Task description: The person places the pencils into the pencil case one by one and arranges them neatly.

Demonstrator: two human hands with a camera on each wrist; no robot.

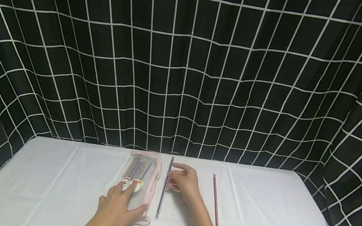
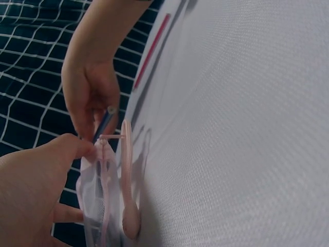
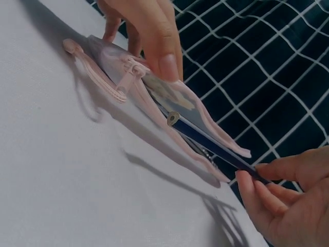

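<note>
A clear pencil pouch (image 1: 141, 201) with pink zipped edging lies on the table with several pencils (image 1: 139, 167) inside. My left hand (image 1: 116, 206) rests on its lower part, fingers spread over the printed cartoon and thumb near the zip edge. In the right wrist view, the pouch mouth (image 3: 154, 110) gapes along the unzipped side. My right hand (image 1: 184, 182) pinches a dark blue pencil (image 1: 163, 192) between thumb and fingers, beside the pouch's right edge. The pencil's near end (image 3: 174, 119) stands at the opening; whether it is inside cannot be told.
A red pencil (image 1: 215, 204) lies on the white tablecloth (image 1: 264, 211), right of my right forearm. The pink zip pull (image 3: 128, 82) and a pink strap (image 3: 97, 77) hang at the pouch's near end. A dark grid curtain (image 1: 187, 71) stands behind the table.
</note>
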